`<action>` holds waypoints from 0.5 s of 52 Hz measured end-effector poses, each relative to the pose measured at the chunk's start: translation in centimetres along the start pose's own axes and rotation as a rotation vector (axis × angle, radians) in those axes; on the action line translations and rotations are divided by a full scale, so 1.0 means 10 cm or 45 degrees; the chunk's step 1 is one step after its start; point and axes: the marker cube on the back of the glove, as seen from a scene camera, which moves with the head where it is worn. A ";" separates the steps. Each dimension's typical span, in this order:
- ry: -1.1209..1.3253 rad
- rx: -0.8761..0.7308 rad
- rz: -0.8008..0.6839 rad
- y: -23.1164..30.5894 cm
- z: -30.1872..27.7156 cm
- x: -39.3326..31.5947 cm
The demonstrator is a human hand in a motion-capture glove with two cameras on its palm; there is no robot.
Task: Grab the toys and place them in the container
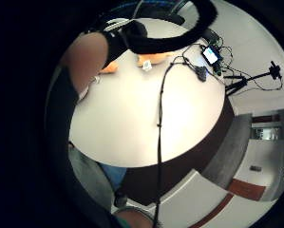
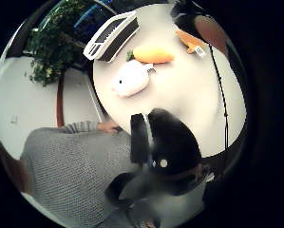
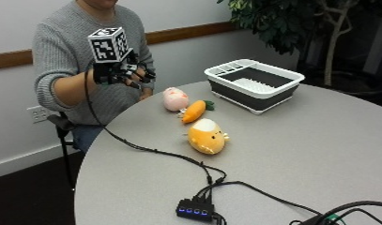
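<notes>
Three plush toys on the table, gloved hand up in the air

So the person in the grey sweater sits at the round table point(image 3: 315, 140) with the gloved right hand point(image 3: 125, 70) raised well above the table edge, out in front of the chest. Fingers look relaxed and slightly spread, and they hold nothing. It's well apart from all the toys.

The toys sit in a loose row on the tabletop. Closest to the person is the pink-white plush point(image 3: 175, 99), which shows as a white blob in the thumb-side palm view point(image 2: 130, 79). Just beside it, maybe touching, is the carrot plush point(image 3: 194, 111), orange with a green top, tilted diagonally point(image 2: 153, 54). A bit further along is the orange-and-white plush animal point(image 3: 206, 136), lying on its own, apart from the carrot; it shows at the far table edge in both palm views point(image 2: 191, 42) point(image 1: 151, 59).

The container point(image 3: 254, 84) is a dish-rack-style tub, white rim with dark walls, sitting past the carrot near the far side of the table, close to the potted plant point(image 3: 290, 23). I can't see any toy in it.

Also on the table: a black cable point(image 3: 153, 150) running from the hand down to a little hub with blue lights point(image 3: 194, 208).
</notes>
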 end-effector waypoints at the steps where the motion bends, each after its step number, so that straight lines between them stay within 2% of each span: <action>1: 0.001 0.002 0.001 -0.02 0.00 0.00; 10: -0.017 0.034 0.007 -0.42 -0.03 0.05; 18: -0.094 0.047 0.058 -1.39 -0.10 0.25; 26: -0.077 -0.064 0.166 -2.26 0.05 0.47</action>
